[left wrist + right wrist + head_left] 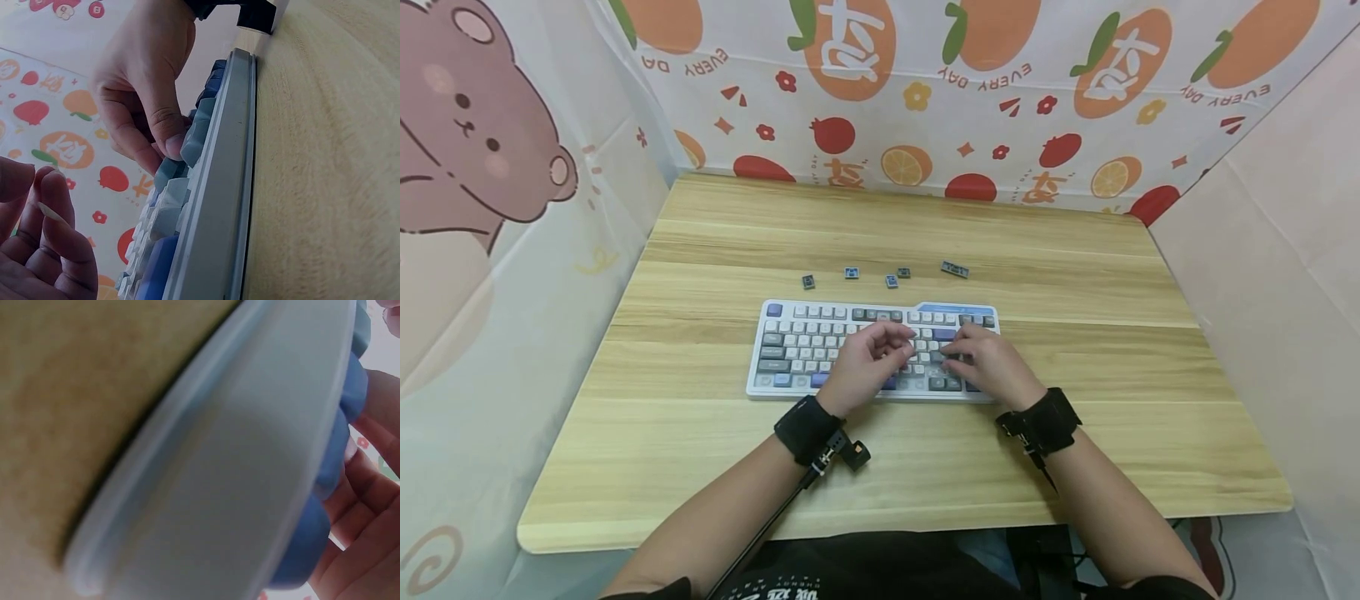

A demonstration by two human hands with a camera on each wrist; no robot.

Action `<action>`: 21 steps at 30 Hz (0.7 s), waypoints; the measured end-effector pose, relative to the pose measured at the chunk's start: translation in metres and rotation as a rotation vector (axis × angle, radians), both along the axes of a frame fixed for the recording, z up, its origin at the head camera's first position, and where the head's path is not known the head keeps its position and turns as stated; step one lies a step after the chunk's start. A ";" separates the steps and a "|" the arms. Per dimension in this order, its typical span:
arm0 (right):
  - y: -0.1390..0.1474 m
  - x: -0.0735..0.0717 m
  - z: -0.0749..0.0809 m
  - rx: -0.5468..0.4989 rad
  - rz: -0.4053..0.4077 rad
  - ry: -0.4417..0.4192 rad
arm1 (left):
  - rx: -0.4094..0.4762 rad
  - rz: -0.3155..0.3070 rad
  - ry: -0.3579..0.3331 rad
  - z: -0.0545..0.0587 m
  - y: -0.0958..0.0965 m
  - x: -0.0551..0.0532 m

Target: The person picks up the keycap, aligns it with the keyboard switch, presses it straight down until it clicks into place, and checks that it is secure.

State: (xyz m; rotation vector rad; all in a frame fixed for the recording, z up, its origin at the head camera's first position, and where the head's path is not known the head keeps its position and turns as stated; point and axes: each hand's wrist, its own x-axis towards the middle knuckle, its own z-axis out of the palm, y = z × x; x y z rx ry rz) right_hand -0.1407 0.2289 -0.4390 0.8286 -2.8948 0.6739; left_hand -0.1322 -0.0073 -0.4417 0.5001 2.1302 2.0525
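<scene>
A white keyboard (872,397) with white, grey-green and blue-purple keycaps lies on the wooden table. My right hand (996,367) is over its right part, with thumb and index fingertips at a grey-green keycap (167,173). In the left wrist view, the thumb and finger pinch that keycap beside a taller grey-green one (195,134). My left hand (868,362) hovers above the middle keys, fingers loosely bent and the thumb near the index fingertip, nothing showing between them. Blue keycaps (303,540) stand along the near edge in the right wrist view, close to the right fingers.
Behind the keyboard lie several small dark keycaps (852,272), among them a longer one (955,269). Bare wooden tabletop (662,467) surrounds the keyboard. A fruit-print cloth (880,125) hangs along the back edge. Both wrists wear black straps, with a cable (760,533) along the left forearm.
</scene>
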 end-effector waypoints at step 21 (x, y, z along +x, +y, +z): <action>-0.009 -0.026 0.018 0.042 -0.017 -0.274 | -0.016 -0.031 0.020 0.000 0.002 0.002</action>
